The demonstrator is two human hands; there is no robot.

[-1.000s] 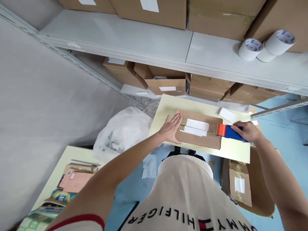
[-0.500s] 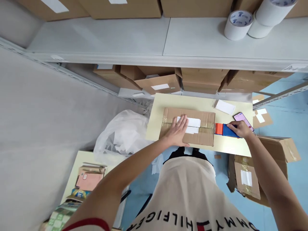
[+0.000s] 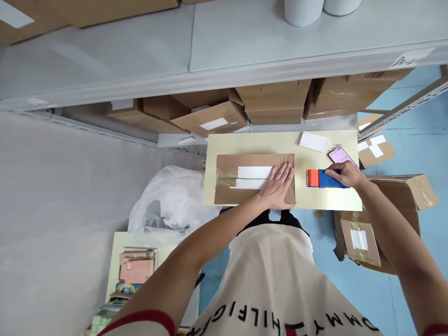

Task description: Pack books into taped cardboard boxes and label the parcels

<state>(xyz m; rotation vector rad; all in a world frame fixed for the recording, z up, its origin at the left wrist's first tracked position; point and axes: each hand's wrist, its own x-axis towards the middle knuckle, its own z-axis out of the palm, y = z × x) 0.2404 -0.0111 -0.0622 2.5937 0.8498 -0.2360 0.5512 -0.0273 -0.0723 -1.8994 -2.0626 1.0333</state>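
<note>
Head view, with the wearer's pale shirt in the foreground. Beyond its hem stands a pale-yellow table, on which a cardboard box lies flat, its long side along the near edge. Two white labels run parallel across the top of the box, one on either side of the seam. The left hand rests palm down on the box's right end, fingers extended and grasping nothing, just beside the labels' visible ends. Farther right, clear of the box, the right hand is closed, thumb uppermost, on what appears to be a tape dispenser, partly covered by the grip; its orange end points toward the box. Toward the table's far edge lie a white card and, just beyond the right hand, a phone with a pink screen. A translucent plastic bag sits to the table's left; an open carton stands at floor level to its right. Behind the table, a grey shelf unit bears brown boxes on its lower level and white rolls, cut off by the frame, above.
</note>
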